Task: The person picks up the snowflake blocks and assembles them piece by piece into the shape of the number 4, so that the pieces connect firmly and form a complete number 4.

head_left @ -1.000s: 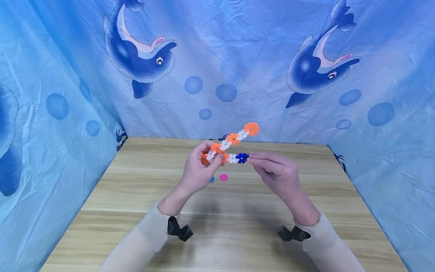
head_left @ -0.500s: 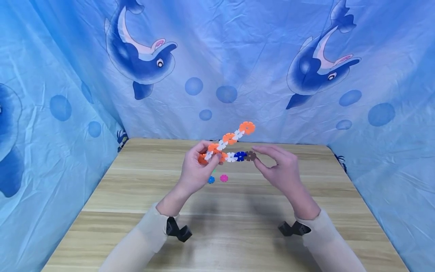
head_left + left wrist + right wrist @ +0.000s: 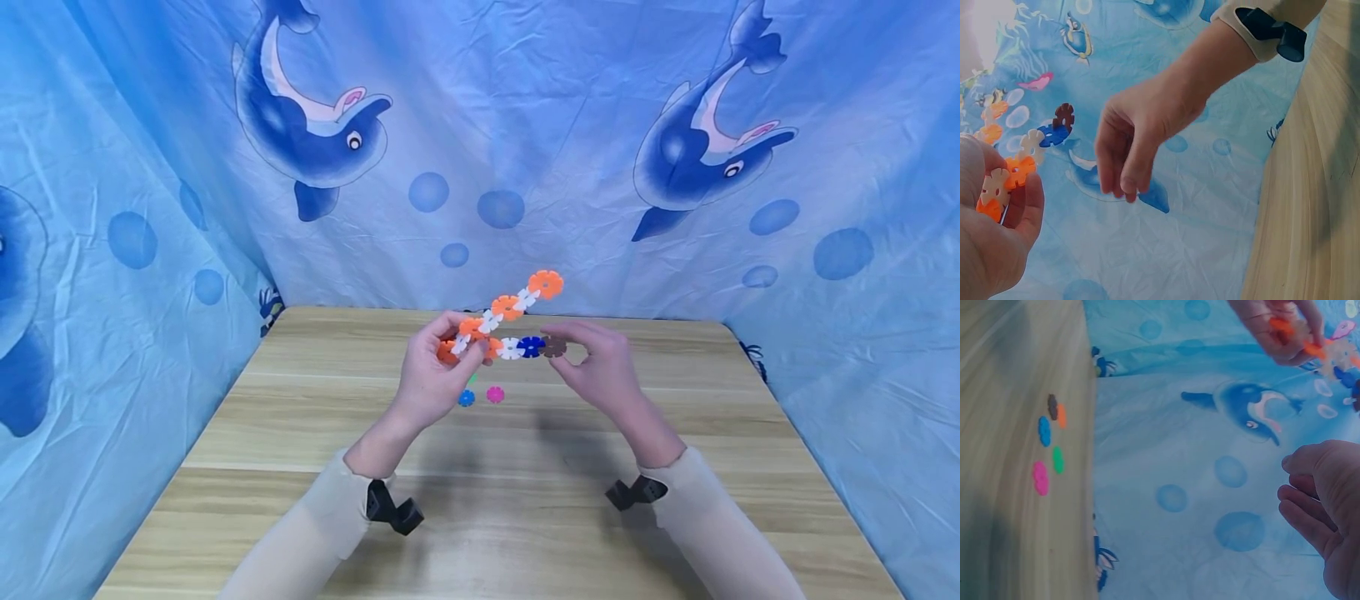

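My left hand (image 3: pixel 438 367) grips a chain of notched plastic snowflake discs (image 3: pixel 507 307) above the table. One arm of the chain, orange and white, slants up to the right. The other runs level through an orange, a white (image 3: pixel 1032 143) and a dark blue disc (image 3: pixel 531 347) to a brown disc (image 3: pixel 1063 117) at its end. My right hand (image 3: pixel 600 367) overlaps the brown disc in the head view. In the left wrist view, that right hand (image 3: pixel 1138 134) is apart from the chain, fingers loosely bent downward. Nothing shows between its fingers (image 3: pixel 1310 512) in the right wrist view.
On the wooden table (image 3: pixel 480 517) lie loose discs: a pink one (image 3: pixel 495 395), a blue one (image 3: pixel 467 398), a green one (image 3: pixel 1057 460), an orange one (image 3: pixel 1062 416) and a brown one (image 3: pixel 1053 407). A blue dolphin-print curtain (image 3: pixel 540 100) surrounds the table's back and sides.
The right fingers, at first together at the end of the chain beside the dark blue disc, have parted, uncovering the brown disc. That hand has since shifted slightly left. The left hand stays nearly still.
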